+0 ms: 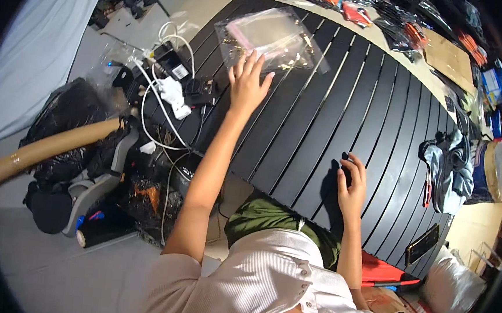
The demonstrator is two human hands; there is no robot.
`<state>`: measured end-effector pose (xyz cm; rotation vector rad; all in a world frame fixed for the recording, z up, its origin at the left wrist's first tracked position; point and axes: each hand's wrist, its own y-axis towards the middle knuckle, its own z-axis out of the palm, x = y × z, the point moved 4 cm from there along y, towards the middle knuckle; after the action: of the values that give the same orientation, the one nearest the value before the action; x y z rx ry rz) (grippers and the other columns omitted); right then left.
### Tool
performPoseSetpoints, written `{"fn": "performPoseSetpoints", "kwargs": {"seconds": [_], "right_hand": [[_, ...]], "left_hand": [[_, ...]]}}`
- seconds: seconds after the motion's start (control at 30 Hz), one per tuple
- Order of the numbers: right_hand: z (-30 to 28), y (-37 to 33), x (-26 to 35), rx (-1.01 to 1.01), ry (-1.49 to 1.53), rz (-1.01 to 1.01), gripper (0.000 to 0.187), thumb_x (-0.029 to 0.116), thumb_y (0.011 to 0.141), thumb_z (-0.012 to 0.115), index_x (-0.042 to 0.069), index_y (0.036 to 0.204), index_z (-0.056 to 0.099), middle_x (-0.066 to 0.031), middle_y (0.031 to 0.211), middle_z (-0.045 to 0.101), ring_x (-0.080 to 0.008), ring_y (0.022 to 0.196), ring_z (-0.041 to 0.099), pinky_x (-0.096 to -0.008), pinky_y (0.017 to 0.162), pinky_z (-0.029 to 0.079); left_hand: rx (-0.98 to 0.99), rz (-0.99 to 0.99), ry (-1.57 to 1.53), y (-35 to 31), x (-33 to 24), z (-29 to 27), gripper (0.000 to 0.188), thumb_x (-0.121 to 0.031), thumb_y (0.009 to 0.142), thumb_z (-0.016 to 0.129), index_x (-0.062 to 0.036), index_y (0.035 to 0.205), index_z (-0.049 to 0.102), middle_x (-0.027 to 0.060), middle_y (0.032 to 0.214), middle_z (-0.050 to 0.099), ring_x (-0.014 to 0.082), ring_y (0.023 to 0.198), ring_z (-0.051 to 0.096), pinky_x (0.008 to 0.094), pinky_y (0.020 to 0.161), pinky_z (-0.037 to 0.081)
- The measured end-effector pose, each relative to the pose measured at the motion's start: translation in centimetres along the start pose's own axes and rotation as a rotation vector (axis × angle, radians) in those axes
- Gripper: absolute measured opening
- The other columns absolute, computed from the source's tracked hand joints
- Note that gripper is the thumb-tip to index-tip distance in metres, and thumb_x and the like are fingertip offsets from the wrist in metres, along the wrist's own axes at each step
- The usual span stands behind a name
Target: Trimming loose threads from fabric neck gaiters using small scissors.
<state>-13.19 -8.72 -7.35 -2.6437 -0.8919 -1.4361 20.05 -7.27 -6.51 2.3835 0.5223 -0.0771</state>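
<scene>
Stretched toward the far left of the black slatted table (348, 93), my left hand (248, 82) has its fingers spread, the tips at the near edge of a clear plastic bag (271, 34). The bag lies flat, with pinkish and pale sheets inside. Whether the fingertips press on it or only hover, I cannot tell. My right hand (352, 184) is above the near part of the tabletop, fingers loosely curled and apart, holding nothing. Its shadow falls on the slats beside it.
White cables (147, 94) and a black boxy device (200, 92) crowd the table's left end. At the right edge lie a bunched grey cloth (451, 170) and a phone (423, 245). A long brown cardboard tube (53, 151) leans at left. Packaged items (354, 13) cover the floor beyond.
</scene>
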Motion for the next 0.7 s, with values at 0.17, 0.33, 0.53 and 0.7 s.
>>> {"fn": "performPoseSetpoints", "kwargs": {"seconds": [0.17, 0.33, 0.53, 0.7], "right_hand": [[-1.4, 0.2, -0.4, -0.046, 0.105, -0.003, 0.016, 0.003, 0.082, 0.054, -0.001, 0.096, 0.060, -0.0138, 0.114, 0.054, -0.0243, 0.104, 0.054, -0.0304, 0.086, 0.042], [-5.6, 1.9, -3.9, -0.304, 0.067, 0.104, 0.016, 0.008, 0.083, 0.055, 0.000, 0.095, 0.061, -0.0152, 0.111, 0.056, -0.0284, 0.108, 0.052, -0.0346, 0.091, 0.038], [-15.2, 3.0, -12.0, -0.613, -0.733, 0.325, 0.031, 0.020, 0.077, 0.061, 0.017, 0.108, 0.061, -0.0194, 0.133, 0.038, -0.0451, 0.125, 0.025, -0.0516, 0.102, 0.023], [-15.9, 5.8, -13.8, -0.365, -0.711, 0.148, 0.024, 0.017, 0.075, 0.061, 0.016, 0.099, 0.067, -0.0191, 0.134, 0.038, -0.0427, 0.126, 0.028, -0.0485, 0.102, 0.026]], "left_hand": [[0.341, 0.221, -0.076, 2.6, -3.0, 2.8, 0.065, -0.041, 0.075, 0.064, -0.0131, 0.129, 0.044, 0.0131, 0.137, 0.036, 0.0298, 0.129, 0.029, 0.0457, 0.104, 0.019], [0.172, 0.128, -0.147, -0.5, -7.3, 3.8, 0.055, -0.024, 0.083, 0.055, -0.0162, 0.134, 0.038, 0.0116, 0.140, 0.032, 0.0309, 0.130, 0.026, 0.0513, 0.103, 0.017], [0.190, 0.123, -0.431, -4.4, -19.7, 1.0, 0.060, -0.017, 0.079, 0.056, -0.0063, 0.134, 0.035, 0.0084, 0.140, 0.034, 0.0279, 0.127, 0.028, 0.0471, 0.101, 0.018], [0.257, 0.232, -0.471, -5.4, -20.0, 1.2, 0.055, -0.012, 0.078, 0.056, -0.0094, 0.131, 0.040, 0.0070, 0.138, 0.036, 0.0274, 0.125, 0.029, 0.0451, 0.101, 0.019]]}}
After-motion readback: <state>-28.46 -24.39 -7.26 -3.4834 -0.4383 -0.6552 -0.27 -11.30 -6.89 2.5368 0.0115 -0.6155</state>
